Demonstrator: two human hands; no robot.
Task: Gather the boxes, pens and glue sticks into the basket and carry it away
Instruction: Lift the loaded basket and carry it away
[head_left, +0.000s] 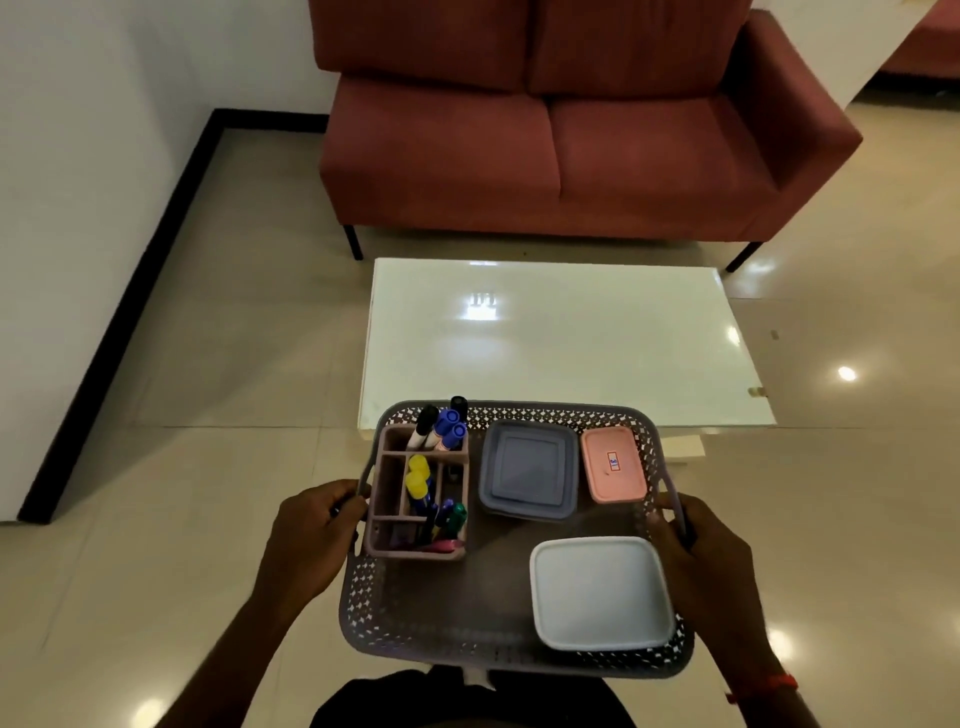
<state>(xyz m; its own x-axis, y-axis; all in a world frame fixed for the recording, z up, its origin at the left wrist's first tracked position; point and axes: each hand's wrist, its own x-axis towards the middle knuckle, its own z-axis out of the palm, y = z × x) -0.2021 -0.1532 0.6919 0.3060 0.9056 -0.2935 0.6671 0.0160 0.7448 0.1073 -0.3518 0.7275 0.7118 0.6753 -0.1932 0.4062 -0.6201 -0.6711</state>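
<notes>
A grey perforated basket (441, 618) is held up in front of my body, off the white table (561, 338). My left hand (311, 525) grips its left handle and my right hand (701, 551) grips its right handle. Inside, at the left, a pink divided organiser (387, 493) holds marker pens (441, 428) with black and blue caps, yellow-capped glue sticks (417, 478) and several more pens (449, 519). A blue-grey box (527, 470), a small pink box (613, 465) and a white box (600, 592) lie beside it.
A red two-seat sofa (571, 145) stands behind the table. A white wall (78, 208) with a black skirting runs along the left. Glossy beige tile floor (208, 364) surrounds the table on the left and right.
</notes>
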